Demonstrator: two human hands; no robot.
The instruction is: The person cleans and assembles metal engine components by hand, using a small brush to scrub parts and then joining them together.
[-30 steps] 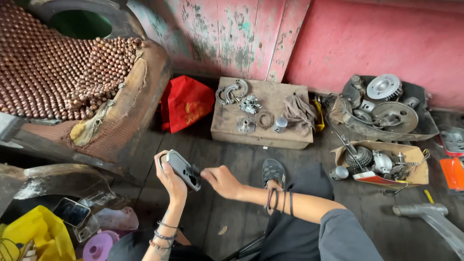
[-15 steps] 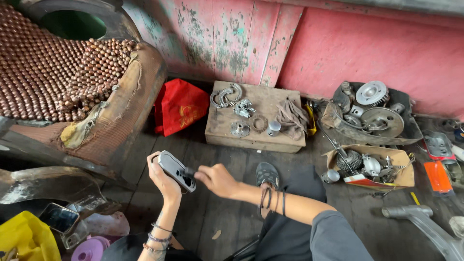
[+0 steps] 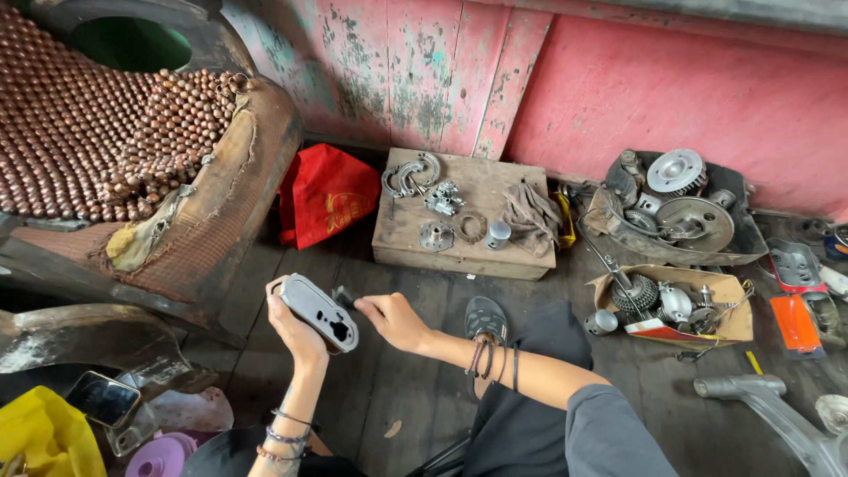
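Grey metal cover (image 3: pixel 320 311), matt; rough wood floor (image 3: pixel 389 389); red cloth bag (image 3: pixel 325 194); peeling painted planks (image 3: pixel 415 71).

A dark plank floor (image 3: pixel 389 389) carries a low wooden block (image 3: pixel 468 243) strewn with metal parts, a red bag (image 3: pixel 325 190) beside it, a cardboard box (image 3: pixel 707 314) of gears, a black tray (image 3: pixel 698 252) of discs, and a sandal (image 3: pixel 485 318)

Left hand (image 3: pixel 296 329) upright, fingers curled in a grip; right hand (image 3: pixel 395 320) fisted beside it, forearm extended
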